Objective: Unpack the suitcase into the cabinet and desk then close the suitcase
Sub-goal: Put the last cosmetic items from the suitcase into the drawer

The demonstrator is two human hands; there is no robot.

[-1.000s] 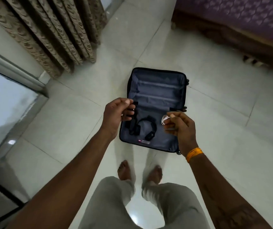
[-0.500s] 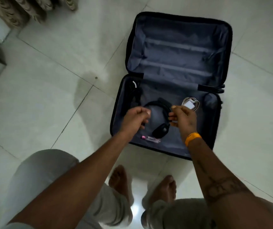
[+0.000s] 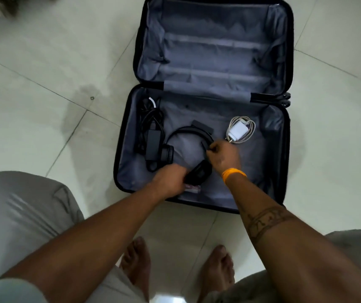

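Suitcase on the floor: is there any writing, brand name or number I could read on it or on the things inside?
None can be read.
Suitcase: no label or logo shows on the grey lining or black rim.
White charger: no print visible.
Black power adapter: any label is too dark to tell.
Headphones: no brand visible.
Small pinkish item under the left hand: too blurred to read.

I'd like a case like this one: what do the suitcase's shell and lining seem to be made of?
The suitcase shell looks like hard, moulded black plastic: its rim is thin, rigid and smoothly rounded at the corners. The lining looks like thin grey woven fabric, probably polyester: it wrinkles, sags at the edges and has a faint sheen.
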